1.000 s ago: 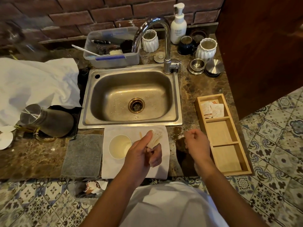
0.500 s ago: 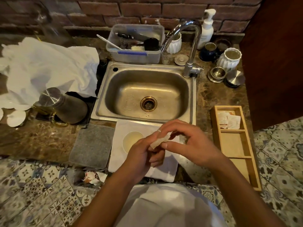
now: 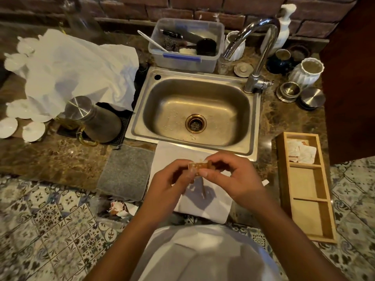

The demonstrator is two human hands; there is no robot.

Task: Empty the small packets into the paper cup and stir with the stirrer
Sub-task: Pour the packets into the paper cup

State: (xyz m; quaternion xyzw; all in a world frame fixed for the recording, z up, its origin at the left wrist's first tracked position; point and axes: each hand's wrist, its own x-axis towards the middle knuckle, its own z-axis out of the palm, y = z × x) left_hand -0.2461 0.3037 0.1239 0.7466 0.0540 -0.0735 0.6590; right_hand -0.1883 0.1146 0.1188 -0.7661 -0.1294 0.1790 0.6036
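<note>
- Left hand [image 3: 170, 183] and right hand [image 3: 233, 177] meet near the middle, over the white napkin [image 3: 205, 205] on the marble surface [image 3: 60, 159], just near of the steel sink [image 3: 194, 112].
- Small packet [image 3: 199, 166] pinched between both hands: left fingers [image 3: 187, 171] closed on its left end, right fingers [image 3: 205, 173] closed on its right part.
- Wooden stirrer [image 3: 203, 188] hangs below the packet, apparently tucked in the left hand; grip hidden.
- Paper cup hidden beneath the hands.
- More packets [image 3: 300, 152] lie in the far compartment of the wooden tray [image 3: 304, 199], right of the hands.
</note>
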